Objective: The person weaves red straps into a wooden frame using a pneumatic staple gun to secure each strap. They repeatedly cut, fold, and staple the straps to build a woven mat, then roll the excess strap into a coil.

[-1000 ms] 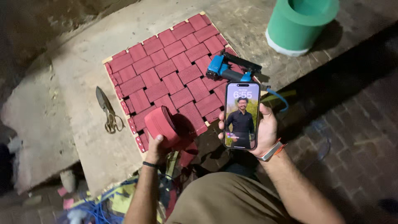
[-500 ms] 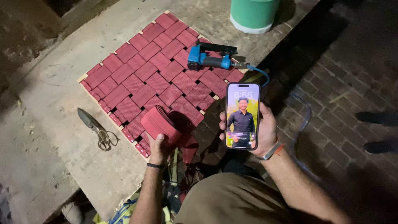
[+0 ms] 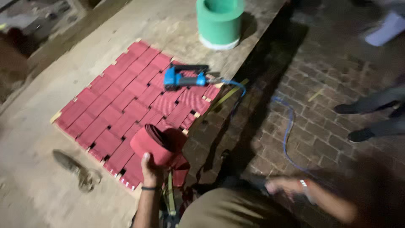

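Observation:
My left hand [image 3: 150, 170] grips a thick roll of red webbing [image 3: 152, 145] at the near corner of a woven red webbing panel [image 3: 122, 107] lying on a pale board. A blue staple gun [image 3: 184, 78] rests on the panel's far right part, with a blue hose [image 3: 288, 131] trailing onto the brick floor. My right hand [image 3: 282, 185] is low by my lap, blurred by motion. No phone shows in it, and whether it holds anything is unclear.
A green cylinder-shaped container [image 3: 219, 20] stands at the board's far end. Metal shears [image 3: 79, 169] lie left of the panel, blurred. Another person's dark shoes [image 3: 362, 134] stand on the brick floor [image 3: 329, 84] to the right.
My right hand has dropped from in front of me, where it held up a phone, down to my lap; the phone is out of sight. The view swung left. The left hand keeps the roll.

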Demonstrator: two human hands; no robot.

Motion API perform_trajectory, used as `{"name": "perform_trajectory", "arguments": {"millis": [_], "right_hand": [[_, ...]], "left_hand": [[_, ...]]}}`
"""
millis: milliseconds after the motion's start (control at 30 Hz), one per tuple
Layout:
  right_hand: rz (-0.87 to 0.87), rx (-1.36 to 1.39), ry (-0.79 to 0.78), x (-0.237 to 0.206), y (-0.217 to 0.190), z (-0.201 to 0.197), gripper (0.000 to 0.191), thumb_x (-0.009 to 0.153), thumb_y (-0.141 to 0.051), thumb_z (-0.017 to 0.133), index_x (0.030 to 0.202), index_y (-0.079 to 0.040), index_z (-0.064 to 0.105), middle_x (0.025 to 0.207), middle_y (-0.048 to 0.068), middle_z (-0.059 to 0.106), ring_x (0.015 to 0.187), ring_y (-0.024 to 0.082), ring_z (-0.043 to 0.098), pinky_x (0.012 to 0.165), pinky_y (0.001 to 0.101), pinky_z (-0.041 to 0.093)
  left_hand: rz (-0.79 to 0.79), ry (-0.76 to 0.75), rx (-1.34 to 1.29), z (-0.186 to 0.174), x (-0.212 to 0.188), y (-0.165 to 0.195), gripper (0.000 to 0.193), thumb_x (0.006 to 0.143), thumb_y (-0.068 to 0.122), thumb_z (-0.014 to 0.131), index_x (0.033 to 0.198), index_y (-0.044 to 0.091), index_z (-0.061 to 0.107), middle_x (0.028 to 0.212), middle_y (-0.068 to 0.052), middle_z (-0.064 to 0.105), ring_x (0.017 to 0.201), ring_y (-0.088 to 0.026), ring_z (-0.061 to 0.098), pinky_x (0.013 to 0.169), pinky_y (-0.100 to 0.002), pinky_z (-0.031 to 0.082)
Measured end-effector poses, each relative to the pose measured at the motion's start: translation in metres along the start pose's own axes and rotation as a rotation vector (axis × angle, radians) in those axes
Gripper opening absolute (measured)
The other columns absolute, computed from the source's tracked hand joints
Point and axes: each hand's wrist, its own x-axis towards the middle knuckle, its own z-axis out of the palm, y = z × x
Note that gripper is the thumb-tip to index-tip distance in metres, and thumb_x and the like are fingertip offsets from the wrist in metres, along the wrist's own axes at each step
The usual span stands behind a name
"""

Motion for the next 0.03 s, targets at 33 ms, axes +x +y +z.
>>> {"name": "perform_trajectory", "arguments": {"millis": [33], "right_hand": [[-0.007, 0.011, 0.013, 0.0056, 0.0163, -0.0130, 0.073, 0.093, -0.054, 0.067, 0.151, -0.011, 0.054, 0.132, 0.015, 0.078, 0.049, 0.015, 0.061, 0.050, 0.0340, 0.057]], "left_hand": [[0.036, 0.017, 0.065, 0.0020, 0.0037, -0.0043, 0.100, 0.078, 0.058, 0.068, 0.156, 0.005, 0.033, 0.152, -0.017, 0.048, 0.136, -0.040, 0.050, 0.110, -0.062, 0.041]]}}
